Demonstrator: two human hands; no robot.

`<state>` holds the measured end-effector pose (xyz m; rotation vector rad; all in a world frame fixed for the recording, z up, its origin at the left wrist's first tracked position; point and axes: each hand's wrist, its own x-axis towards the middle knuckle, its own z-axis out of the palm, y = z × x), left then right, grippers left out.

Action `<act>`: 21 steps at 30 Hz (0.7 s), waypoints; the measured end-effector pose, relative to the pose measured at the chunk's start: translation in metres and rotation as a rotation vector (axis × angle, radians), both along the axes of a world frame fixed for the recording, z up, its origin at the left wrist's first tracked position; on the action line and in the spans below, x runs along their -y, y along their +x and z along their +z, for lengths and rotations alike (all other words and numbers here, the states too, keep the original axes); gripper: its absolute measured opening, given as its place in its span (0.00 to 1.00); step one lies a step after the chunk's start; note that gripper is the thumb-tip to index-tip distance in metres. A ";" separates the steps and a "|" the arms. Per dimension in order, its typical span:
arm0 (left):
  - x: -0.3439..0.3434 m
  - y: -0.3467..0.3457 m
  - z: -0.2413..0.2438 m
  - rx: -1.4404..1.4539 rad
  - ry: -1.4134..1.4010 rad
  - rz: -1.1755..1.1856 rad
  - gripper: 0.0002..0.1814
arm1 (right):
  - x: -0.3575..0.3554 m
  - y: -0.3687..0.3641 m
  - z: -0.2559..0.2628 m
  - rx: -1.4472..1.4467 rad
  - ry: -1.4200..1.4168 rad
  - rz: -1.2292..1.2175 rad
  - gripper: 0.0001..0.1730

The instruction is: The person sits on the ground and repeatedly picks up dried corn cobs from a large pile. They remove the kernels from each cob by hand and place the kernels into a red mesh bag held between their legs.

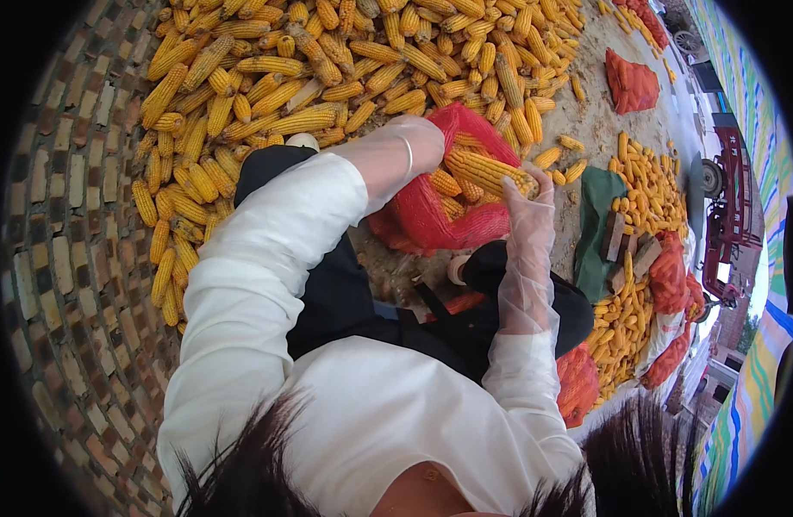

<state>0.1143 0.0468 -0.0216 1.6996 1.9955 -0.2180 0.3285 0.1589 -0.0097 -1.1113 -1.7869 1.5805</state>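
A red mesh bag stands on the ground between my knees, its mouth spread and several yellow corn cobs inside. My right hand, in a clear plastic glove, grips one end of a large corn cob lying slanted across the bag's opening. At the left side of the rim is my left hand, gloved the same way. It touches the bag beside the cob's far end, but its fingers are hidden, so its hold does not show.
A large heap of corn cobs spreads ahead and left, against a brick wall. To the right lie a green sheet, loose bricks, another cob pile and filled red mesh sacks. A red vehicle stands farther off.
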 end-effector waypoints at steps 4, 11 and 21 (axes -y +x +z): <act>0.013 -0.022 0.039 0.109 -0.046 0.182 0.08 | 0.005 -0.009 -0.067 0.143 -0.113 0.120 0.32; 0.043 -0.032 0.012 0.089 0.230 0.007 0.08 | -0.025 -0.005 -0.112 0.804 0.468 0.501 0.25; 0.038 -0.024 0.044 0.282 -0.155 0.494 0.22 | -0.012 -0.045 -0.112 0.669 0.647 0.792 0.36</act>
